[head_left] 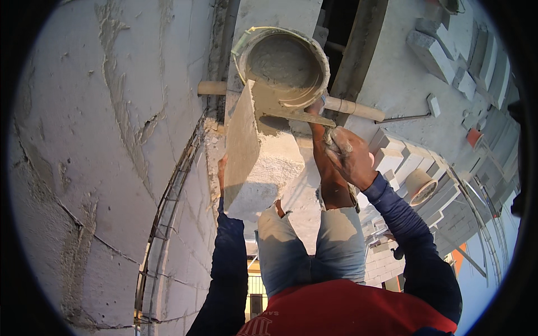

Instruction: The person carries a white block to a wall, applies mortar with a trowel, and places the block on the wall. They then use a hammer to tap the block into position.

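A light grey concrete block (280, 165) is tilted up in front of my knees, with wet mortar on its upper end. My left hand (222, 172) grips it along its left side, and most of the fingers are hidden behind it. In my right hand (352, 155), the fingers are wrapped round the handle of a trowel (305, 116). The trowel's mortar-smeared blade points left, over the block's upper end. Just beyond stands a round bucket (323, 70) with wet grey mortar (283, 59) inside.
A mortar-streaked block wall (106, 145) rises on the left, beside a thin steel rebar cage (168, 213). A bamboo pole (356, 108) runs crosswise under the bucket. Stacked blocks (395, 154), loose blocks (431, 56) and another bucket (421, 187) stand lower down at right.
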`<action>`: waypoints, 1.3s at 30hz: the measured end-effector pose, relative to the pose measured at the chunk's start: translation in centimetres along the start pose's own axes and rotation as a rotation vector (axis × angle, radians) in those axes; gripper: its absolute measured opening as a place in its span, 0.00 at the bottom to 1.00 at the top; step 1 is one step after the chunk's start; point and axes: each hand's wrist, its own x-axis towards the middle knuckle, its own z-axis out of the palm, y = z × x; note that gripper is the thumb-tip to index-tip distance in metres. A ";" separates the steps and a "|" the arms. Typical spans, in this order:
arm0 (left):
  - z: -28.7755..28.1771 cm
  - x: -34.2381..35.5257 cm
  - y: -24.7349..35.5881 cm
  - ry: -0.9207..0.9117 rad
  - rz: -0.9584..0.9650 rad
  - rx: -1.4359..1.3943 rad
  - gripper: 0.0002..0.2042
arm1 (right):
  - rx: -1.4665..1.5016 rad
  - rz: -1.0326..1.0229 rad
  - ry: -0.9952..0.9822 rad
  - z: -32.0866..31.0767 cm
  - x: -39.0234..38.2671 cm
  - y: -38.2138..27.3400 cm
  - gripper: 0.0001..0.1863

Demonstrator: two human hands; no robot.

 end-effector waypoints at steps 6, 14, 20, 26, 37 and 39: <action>-0.8 0.3 -0.1 0.024 0.010 0.023 0.29 | -0.471 0.343 -0.150 12.1 15.5 11.9 0.11; -1.5 0.8 0.1 0.031 0.029 0.056 0.28 | -0.175 0.211 -0.509 9.5 17.3 15.9 0.18; -0.4 0.4 0.4 0.010 0.021 0.044 0.28 | -0.098 0.153 -0.326 5.3 9.6 12.4 0.21; -0.3 -1.0 0.4 0.037 0.018 0.076 0.27 | -0.164 0.192 -0.272 9.5 7.9 8.0 0.20; 1.0 2.0 1.8 -0.002 0.050 0.139 0.26 | 0.034 0.105 -0.026 -0.3 -2.0 -1.7 0.17; 2.2 1.4 2.0 0.066 0.041 0.150 0.26 | 0.027 0.091 0.025 -1.7 -3.3 -3.7 0.17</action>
